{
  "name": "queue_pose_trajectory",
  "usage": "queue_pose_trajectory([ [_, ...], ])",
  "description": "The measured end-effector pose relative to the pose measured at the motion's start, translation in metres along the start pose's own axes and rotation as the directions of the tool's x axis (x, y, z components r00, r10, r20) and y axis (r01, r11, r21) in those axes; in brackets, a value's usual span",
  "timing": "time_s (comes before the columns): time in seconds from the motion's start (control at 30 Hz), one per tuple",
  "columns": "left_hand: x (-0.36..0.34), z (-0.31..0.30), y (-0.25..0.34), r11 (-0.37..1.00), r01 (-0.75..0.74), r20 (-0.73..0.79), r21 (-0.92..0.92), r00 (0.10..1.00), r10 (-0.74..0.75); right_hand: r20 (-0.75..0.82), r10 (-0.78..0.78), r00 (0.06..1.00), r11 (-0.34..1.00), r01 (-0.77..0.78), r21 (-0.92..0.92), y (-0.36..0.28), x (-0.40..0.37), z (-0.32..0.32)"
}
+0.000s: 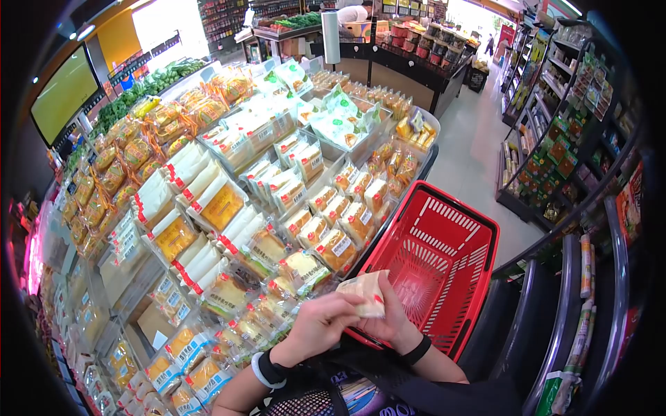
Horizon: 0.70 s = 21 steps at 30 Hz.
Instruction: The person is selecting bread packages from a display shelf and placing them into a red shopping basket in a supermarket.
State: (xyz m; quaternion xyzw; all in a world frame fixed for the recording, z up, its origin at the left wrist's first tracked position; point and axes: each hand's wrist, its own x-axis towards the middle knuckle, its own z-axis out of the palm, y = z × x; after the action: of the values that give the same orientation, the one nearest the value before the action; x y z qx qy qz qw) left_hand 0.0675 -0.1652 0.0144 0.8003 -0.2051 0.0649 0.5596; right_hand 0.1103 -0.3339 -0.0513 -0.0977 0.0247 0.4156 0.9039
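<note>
Both hands meet on a small cream-coloured wrapped bread pack [369, 294] with a red mark on its wrapper. My left hand [325, 324] has its fingers bent over the pack's near left side. From the right, my right hand [395, 319] grips the pack, with the thumb side along its edge. Just beyond and right of my hands is a red shopping basket [480, 260] with slotted walls; I see no goods in it. Rows of packed cakes [333, 251] lie on the display close to my left hand.
Bread packs in white wrappers [187, 165], buns in clear bags [135, 142] and green-printed packs [340, 118] fill the sloping display. Dark shelving [576, 132] stands to the right beyond the aisle floor [466, 132]. A person [355, 14] is at the far counter.
</note>
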Motion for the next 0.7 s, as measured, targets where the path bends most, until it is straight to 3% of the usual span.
queue_pose_trajectory([
  [0.03, 0.001, 0.001, 0.003, 1.000, -0.005, 0.000, 0.003, 1.000, 0.005, 0.005, -0.002, 1.000, 1.000, 0.002, -0.003, 0.000, 0.002, -0.010],
  [0.1, -0.001, 0.003, 0.008, 0.998, 0.064, 0.107, 0.019, 0.992, -0.066, -0.251, -0.152, 0.956, 0.985, 0.126, -0.117, -0.003, 0.004, -0.018],
  [0.17, -0.002, -0.001, 0.006, 0.992, 0.118, 0.088, -0.042, 0.990, -0.114, -0.339, -0.205, 0.918, 0.976, 0.168, -0.136, -0.020, -0.006, -0.007],
  [0.23, -0.006, -0.011, 0.004, 0.976, 0.217, 0.004, 0.024, 0.976, -0.217, -0.437, -0.300, 0.848, 0.938, 0.179, -0.297, -0.046, -0.008, -0.044],
  [0.3, -0.012, -0.019, -0.001, 0.976, 0.216, -0.036, 0.016, 0.976, -0.215, -0.495, -0.385, 0.779, 0.906, 0.217, -0.363, -0.073, -0.007, -0.086],
  [0.37, -0.016, -0.027, 0.000, 0.944, 0.317, -0.132, -0.087, 0.936, -0.327, -0.672, -0.509, 0.537, 0.829, 0.099, -0.550, -0.088, -0.005, -0.101],
  [0.4, -0.018, -0.030, 0.001, 0.944, 0.315, -0.148, -0.095, 0.934, -0.327, -0.673, -0.509, 0.537, 0.829, 0.096, -0.551, -0.090, -0.002, -0.111],
  [0.47, -0.024, -0.036, 0.000, 0.939, 0.326, -0.161, -0.110, 0.926, -0.341, -0.763, -0.580, 0.284, 0.765, -0.130, -0.630, -0.088, 0.005, -0.141],
  [0.5, -0.028, -0.037, 0.000, 0.933, 0.339, -0.170, -0.122, 0.919, -0.357, -0.770, -0.573, 0.281, 0.771, -0.136, -0.622, -0.094, 0.012, -0.168],
  [0.57, -0.030, -0.040, 0.006, 0.934, 0.343, -0.190, -0.098, 0.915, -0.356, -0.706, -0.601, 0.375, 0.643, -0.299, -0.705, -0.085, 0.005, -0.222],
  [0.6, -0.033, -0.040, 0.003, 0.945, 0.305, -0.256, -0.117, 0.910, -0.326, -0.748, -0.567, 0.344, 0.674, -0.329, -0.662, -0.069, -0.007, -0.215],
  [0.67, -0.043, -0.043, 0.005, 0.937, 0.321, -0.284, -0.134, 0.894, -0.347, -0.764, -0.498, 0.410, 0.713, -0.308, -0.630, -0.070, -0.002, -0.202],
  [0.7, -0.045, -0.044, 0.009, 0.928, 0.336, -0.275, -0.161, 0.888, -0.369, -0.722, -0.488, 0.490, 0.701, -0.272, -0.659, -0.068, -0.003, -0.209],
])
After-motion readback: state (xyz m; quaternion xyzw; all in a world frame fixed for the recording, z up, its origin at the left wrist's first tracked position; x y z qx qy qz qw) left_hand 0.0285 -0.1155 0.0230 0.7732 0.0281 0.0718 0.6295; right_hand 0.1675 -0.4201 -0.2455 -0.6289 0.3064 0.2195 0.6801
